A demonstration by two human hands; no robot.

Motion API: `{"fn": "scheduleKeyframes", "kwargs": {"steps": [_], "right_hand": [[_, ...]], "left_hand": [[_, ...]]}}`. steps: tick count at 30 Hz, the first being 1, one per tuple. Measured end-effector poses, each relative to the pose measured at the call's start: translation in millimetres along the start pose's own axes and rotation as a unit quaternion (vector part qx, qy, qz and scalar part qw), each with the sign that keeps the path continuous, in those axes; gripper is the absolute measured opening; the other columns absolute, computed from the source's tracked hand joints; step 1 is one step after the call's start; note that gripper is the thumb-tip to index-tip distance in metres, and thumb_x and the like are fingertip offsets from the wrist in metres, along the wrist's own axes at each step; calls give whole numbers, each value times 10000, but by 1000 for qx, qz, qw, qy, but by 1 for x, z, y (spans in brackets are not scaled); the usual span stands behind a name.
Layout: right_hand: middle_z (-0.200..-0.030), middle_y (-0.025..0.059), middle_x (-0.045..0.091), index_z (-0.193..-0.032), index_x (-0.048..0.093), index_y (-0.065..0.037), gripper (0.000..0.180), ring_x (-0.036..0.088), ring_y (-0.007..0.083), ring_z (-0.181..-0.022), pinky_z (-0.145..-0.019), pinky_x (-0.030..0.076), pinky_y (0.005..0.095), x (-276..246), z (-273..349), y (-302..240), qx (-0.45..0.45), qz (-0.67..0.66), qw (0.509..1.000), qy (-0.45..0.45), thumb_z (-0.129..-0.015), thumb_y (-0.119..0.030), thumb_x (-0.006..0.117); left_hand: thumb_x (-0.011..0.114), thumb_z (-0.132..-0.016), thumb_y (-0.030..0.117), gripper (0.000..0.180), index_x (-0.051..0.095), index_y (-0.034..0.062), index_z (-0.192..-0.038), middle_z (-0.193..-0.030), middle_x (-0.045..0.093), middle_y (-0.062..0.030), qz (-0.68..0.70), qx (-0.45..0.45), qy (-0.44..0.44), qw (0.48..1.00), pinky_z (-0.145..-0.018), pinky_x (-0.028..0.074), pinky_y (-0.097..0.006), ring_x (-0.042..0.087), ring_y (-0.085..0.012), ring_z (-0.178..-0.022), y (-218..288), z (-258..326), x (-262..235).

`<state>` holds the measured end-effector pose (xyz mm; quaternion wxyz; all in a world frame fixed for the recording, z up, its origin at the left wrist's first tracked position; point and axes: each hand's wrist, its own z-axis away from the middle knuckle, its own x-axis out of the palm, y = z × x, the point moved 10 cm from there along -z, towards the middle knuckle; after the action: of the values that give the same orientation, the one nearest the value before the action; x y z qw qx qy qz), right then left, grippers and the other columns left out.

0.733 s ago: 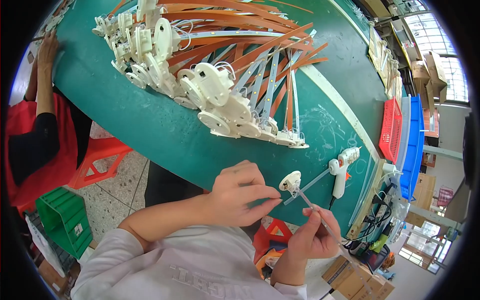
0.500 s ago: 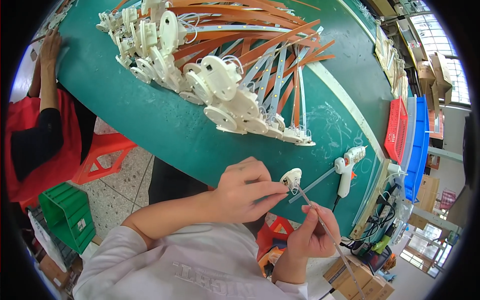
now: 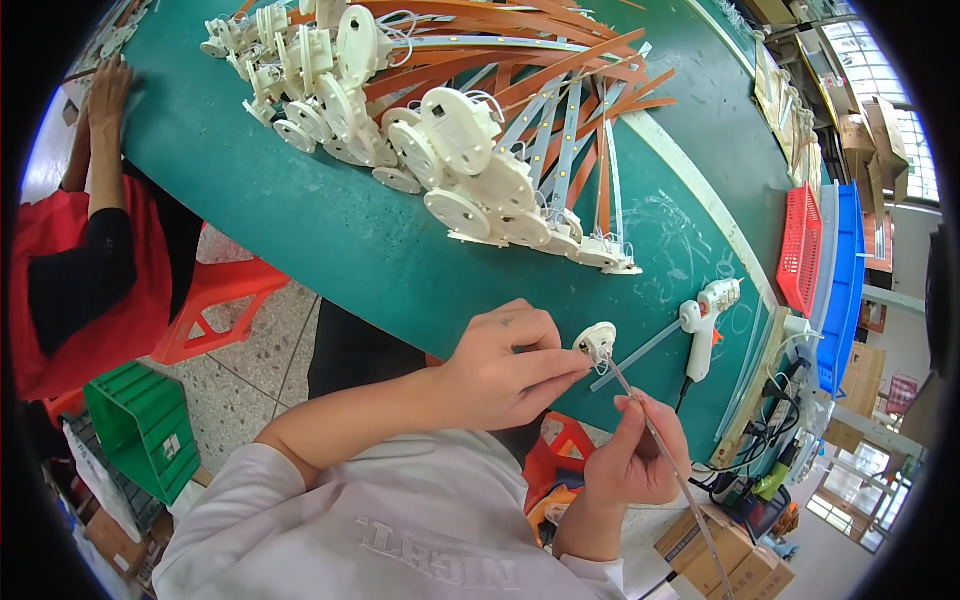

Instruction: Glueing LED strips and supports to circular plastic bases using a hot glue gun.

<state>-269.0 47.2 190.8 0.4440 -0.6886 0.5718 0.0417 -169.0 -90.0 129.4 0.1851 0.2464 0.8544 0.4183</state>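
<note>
A small round cream plastic piece with thin white wires (image 3: pixel 598 338) is held just off the table's near edge. My left hand (image 3: pixel 505 365) pinches its near side between thumb and fingertips; the exact contact is partly hidden by the fingers. From this piece a long thin strip (image 3: pixel 690 497) runs down to the lower right, seen edge-on. My right hand (image 3: pixel 638 450) is closed on the strip a little below the piece, thumb against fingers. A white glue gun (image 3: pixel 706 325) lies to the right, with a translucent stick (image 3: pixel 640 354) beside it, passing behind the piece.
On the green table (image 3: pixel 330 235) a heap of cream disc housings (image 3: pixel 460 130) with orange and white LED strips (image 3: pixel 560 150) lies farther off. Red basket (image 3: pixel 799 250) and blue tray (image 3: pixel 843 290) stand right. A co-worker's hand (image 3: pixel 105 95) is far left, near a green crate (image 3: pixel 145 430).
The view has shifted slightly, moving everything a little in the picture. Both hands keep nearly the same hold on the cream piece and strip.
</note>
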Motion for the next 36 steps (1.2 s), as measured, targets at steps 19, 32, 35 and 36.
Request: {"fn": "scheduleKeyframes", "kwargs": {"steps": [19,32,35,36], "right_hand": [[-780,119,748,-943,723,43,181,742,162,-688,-615,556,258,52,-323,269,95,127,987,-23,-909,-134,733],[-751,99,750,-927,736,25,160,722,136,-647,-603,557,253,85,-317,286,103,146,983,-45,-890,-130,735],[-747,96,750,-929,742,11,155,720,133,-651,-611,555,261,85,-316,291,117,138,982,-45,-879,-136,739],[-747,96,750,-929,742,11,155,720,133,-651,-611,555,261,84,-316,291,116,137,983,-43,-879,-136,739]], "left_hand": [[765,-692,114,129,663,53,-741,-678,512,-33,-377,53,-4,925,-554,382,-359,500,-234,-559,-1,-5,-91],[735,-686,172,271,762,53,-927,-902,708,-76,-369,5,-71,927,-785,519,-410,686,-279,-827,-20,-13,-86],[736,-695,166,249,760,56,-918,-911,707,-72,-365,-20,-79,927,-769,516,-410,684,-276,-817,-22,-12,-86],[736,-695,166,249,760,56,-918,-911,707,-72,-366,-18,-78,927,-769,516,-410,684,-276,-817,-22,-15,-85]]}}
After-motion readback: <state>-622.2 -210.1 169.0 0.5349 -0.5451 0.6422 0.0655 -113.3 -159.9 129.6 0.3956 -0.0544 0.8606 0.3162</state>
